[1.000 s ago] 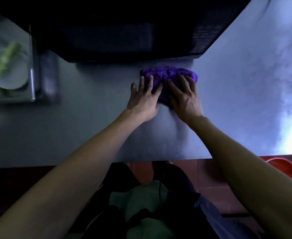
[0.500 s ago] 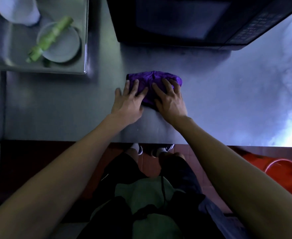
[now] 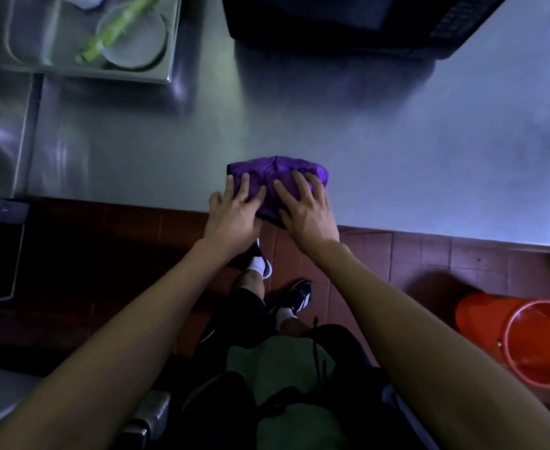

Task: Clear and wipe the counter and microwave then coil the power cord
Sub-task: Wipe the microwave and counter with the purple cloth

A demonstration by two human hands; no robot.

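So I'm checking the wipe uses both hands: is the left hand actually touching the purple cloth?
Touching. The head view shows the left hand with its fingers lying flat on the purple cloth.

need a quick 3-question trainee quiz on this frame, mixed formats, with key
1. True or false: the left hand and the right hand both rest with spread fingers on the crumpled purple cloth.
2. Multiple choice: the purple cloth lies
A. inside the black microwave
B. on the stainless steel counter, at its near edge
C. in the orange plastic bucket
3. Fill in: the pale green stalk lies across a round ____ in the steel tray.

Key: 1 true; 2 B; 3 plate
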